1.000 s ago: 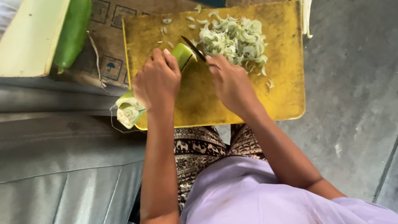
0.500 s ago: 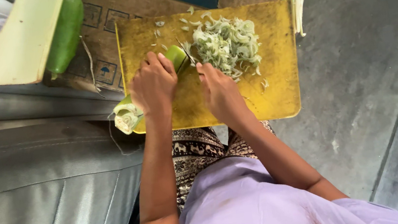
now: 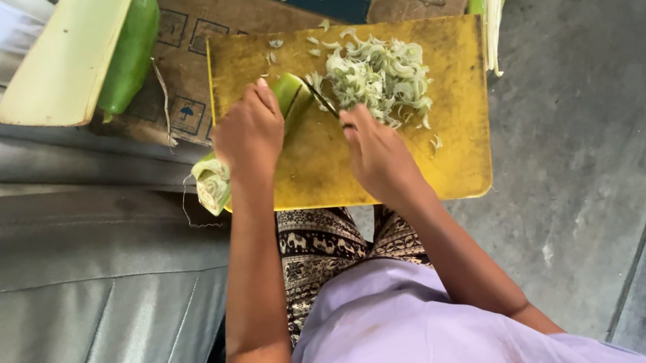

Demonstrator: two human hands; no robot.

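A heap of pale shreds [image 3: 377,76] already lay at twelve o'clock on the yellow cutting board [image 3: 463,148], while the left hand [image 3: 249,131] clamped the largely uncut green stalk [image 3: 289,94] and the right hand [image 3: 375,154] gripped the knife [image 3: 321,98].

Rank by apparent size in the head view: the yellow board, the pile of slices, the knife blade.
1. Board, largest.
2. Pile of slices.
3. Knife blade, smallest; the right hand hides part of the knife.
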